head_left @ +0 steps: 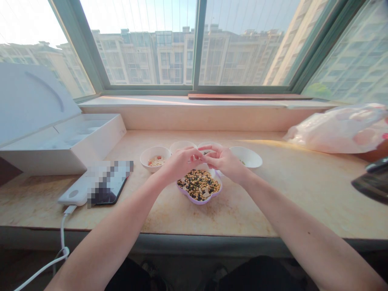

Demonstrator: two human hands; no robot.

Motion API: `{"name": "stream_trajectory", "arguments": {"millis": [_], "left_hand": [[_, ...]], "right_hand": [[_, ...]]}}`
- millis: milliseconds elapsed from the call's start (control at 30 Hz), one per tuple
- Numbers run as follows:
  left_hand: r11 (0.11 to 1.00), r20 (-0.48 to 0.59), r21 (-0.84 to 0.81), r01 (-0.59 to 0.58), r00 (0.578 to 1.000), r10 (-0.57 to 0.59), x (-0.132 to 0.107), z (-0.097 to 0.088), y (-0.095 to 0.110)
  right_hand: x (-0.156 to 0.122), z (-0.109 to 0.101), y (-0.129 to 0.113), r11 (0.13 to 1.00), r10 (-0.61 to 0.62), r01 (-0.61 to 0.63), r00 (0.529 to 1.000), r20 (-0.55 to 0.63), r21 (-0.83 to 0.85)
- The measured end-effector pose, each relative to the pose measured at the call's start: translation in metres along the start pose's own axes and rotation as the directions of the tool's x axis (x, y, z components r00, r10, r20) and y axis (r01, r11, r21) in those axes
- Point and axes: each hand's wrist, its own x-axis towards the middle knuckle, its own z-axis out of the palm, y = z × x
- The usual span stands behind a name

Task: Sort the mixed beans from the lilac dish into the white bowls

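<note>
My left hand (182, 162) and my right hand (223, 162) meet at the fingertips above a flower-shaped dish with a lilac rim (197, 201). The dish holds dark and yellow beans (198, 185) with a few pale flakes. Anything small between my fingers is hidden from view. A white bowl (155, 168) with pale food and red bits stands left of my left hand. Behind my hands are two more white bowls (182, 144), partly covered by my fingers. Another white bowl (250, 158) sits beside my right hand.
A stone sill (230, 210) carries everything. On its left are an open white box (60, 139), a white power bank (72, 195) with its cable, and a partly blurred phone (112, 186). A plastic bag (339, 129) lies at right, beside a dark object (371, 182). Windows stand behind.
</note>
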Motion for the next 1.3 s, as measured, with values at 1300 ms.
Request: {"name": "stream_trajectory", "arguments": {"millis": [1300], "left_hand": [[0.88,-0.118,0.405,0.247,0.969,-0.217,0.009,-0.005,-0.019]], "right_hand": [[-0.01,0.035,0.0,0.792,-0.187,0.44,0.835,0.517,-0.423]]}}
